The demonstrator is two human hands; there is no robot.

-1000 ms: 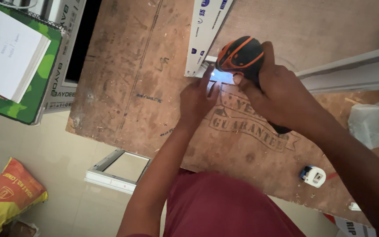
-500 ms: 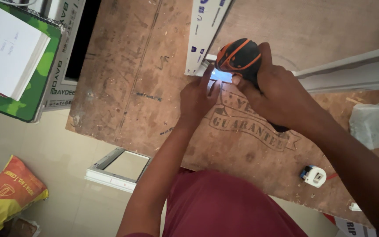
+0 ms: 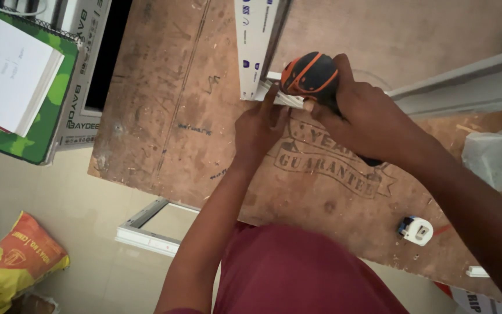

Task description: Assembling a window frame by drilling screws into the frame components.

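Black-and-orange power drill (image 3: 310, 74) is gripped in the right hand (image 3: 362, 116), tip at the white frame corner (image 3: 274, 93), at 12 o'clock on the plywood board (image 3: 164, 116). Left hand (image 3: 261, 125) fingers press the frame. Fastening appears underway, unfinished.

Right hand (image 3: 373, 119) grips black-orange drill (image 3: 311, 74); left hand (image 3: 261, 125) steadies white profile (image 3: 258, 40) on plywood board (image 3: 164, 116).

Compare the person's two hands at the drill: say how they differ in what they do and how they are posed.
The right hand is wrapped around the black and orange drill; the left hand holds no tool. The right hand is closed in a grip; the left hand lies flatter, fingers reaching up to the white profile by the drill's tip. Both meet at the same joint over the plywood board.
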